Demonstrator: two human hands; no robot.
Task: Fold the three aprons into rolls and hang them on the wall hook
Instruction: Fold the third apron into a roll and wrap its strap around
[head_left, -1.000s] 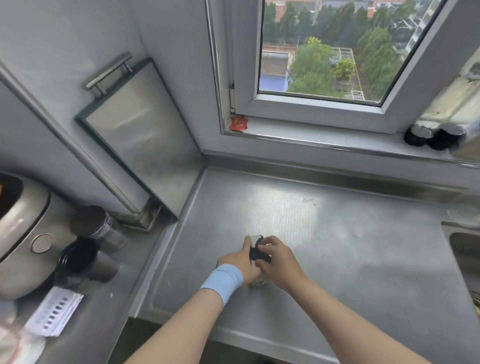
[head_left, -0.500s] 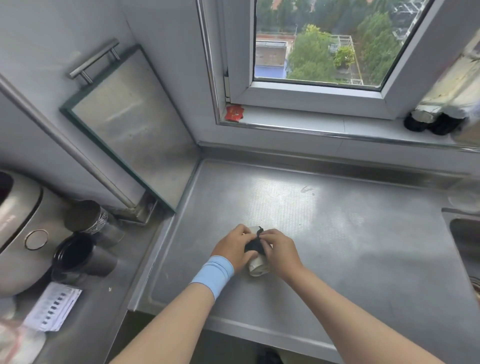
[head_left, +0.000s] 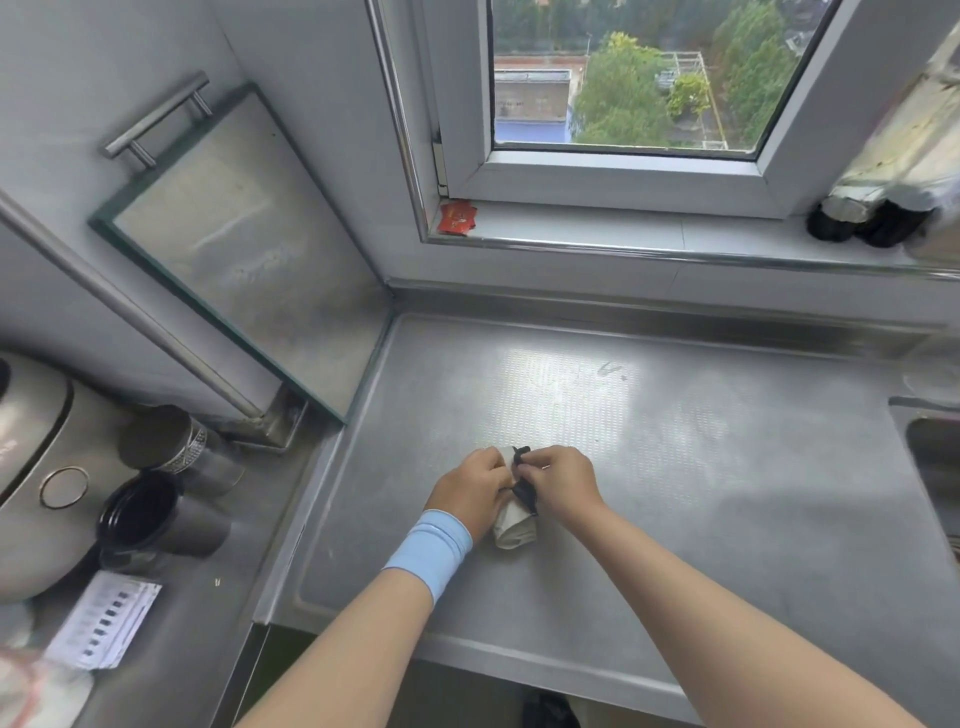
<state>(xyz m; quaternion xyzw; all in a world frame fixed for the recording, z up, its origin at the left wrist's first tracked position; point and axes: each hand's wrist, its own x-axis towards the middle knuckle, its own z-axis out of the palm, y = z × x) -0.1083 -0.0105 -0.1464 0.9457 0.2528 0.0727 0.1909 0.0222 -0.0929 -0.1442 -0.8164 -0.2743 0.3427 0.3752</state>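
Observation:
A small rolled apron (head_left: 514, 526), pale cloth with a black strap (head_left: 524, 493) across it, lies on the steel counter (head_left: 675, 467) near its front middle. My left hand (head_left: 470, 491), with a light blue wristband, grips the roll from the left. My right hand (head_left: 558, 480) pinches the black strap at the roll's top right. Most of the roll is hidden between the two hands. No other apron and no wall hook are in view.
A steel board with a bar handle (head_left: 244, 244) leans in the left corner. Two dark cups (head_left: 156, 519), a rice cooker (head_left: 31, 467) and a paper slip (head_left: 104, 618) sit at the left. A sink edge (head_left: 930, 457) is at the right; two black jars (head_left: 857, 221) stand on the sill.
Both hands stayed on the roll. My left hand's fingers curled round it and my right hand worked the black strap over its top. The camera tilted slightly.

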